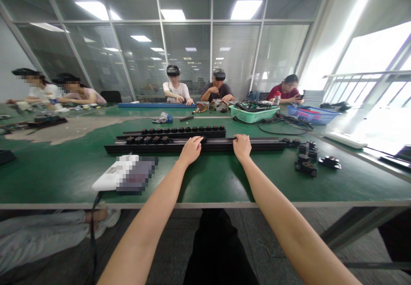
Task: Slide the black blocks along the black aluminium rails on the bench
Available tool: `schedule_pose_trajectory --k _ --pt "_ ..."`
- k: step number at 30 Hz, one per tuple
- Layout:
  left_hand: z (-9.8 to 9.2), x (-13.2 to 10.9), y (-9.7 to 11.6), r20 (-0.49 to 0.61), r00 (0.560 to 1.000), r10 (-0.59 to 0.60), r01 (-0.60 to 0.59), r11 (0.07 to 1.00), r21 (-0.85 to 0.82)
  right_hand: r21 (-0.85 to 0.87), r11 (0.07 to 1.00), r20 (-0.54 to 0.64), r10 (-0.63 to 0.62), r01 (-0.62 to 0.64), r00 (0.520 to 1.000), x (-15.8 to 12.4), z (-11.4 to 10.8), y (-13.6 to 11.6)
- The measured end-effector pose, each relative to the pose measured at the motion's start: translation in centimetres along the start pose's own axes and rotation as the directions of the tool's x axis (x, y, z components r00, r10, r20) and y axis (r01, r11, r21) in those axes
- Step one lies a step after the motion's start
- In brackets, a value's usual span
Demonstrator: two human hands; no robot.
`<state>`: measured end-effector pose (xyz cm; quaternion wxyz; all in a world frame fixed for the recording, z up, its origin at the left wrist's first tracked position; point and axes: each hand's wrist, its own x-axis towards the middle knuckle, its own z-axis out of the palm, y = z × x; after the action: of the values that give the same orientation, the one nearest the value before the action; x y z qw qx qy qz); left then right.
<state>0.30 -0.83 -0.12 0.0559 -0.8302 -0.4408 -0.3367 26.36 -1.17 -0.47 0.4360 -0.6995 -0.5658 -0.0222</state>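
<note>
Long black rail, mid-frame on green workbench: left hand and right hand closed over its near edge, well apart, apparently to steady its length; black connectors lined along it

Bare arms stretched forward, left hand and right hand palm-down, fingers curled

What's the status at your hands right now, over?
Left hand and right hand on long black rail. Black fittings along it. Second rail behind; white device near left hand.
</note>
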Motion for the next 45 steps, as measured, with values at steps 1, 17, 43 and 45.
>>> schedule_pose_trajectory --k 1,17,43,45 --pt "0.03 0.0 -0.03 -0.006 1.0 0.001 -0.001 1.0 -0.001 0.0 1.0 -0.005 -0.002 0.002 1.0 0.02 0.0 0.06" --pt "-0.1 -0.05 0.16 -0.004 1.0 0.002 -0.002 1.0 0.007 0.001 1.0 -0.035 -0.001 0.001 0.999 0.08 -0.07 0.35" --pt "-0.26 -0.09 0.38 -0.001 1.0 -0.016 0.016 1.0 -0.009 -0.027 1.0 -0.067 0.005 -0.007 0.998 0.05 -0.32 0.54" --pt "-0.24 -0.08 0.32 0.0 1.0 -0.016 0.016 1.0 -0.01 -0.033 0.999 -0.064 0.007 -0.009 0.998 0.07 -0.34 0.57"
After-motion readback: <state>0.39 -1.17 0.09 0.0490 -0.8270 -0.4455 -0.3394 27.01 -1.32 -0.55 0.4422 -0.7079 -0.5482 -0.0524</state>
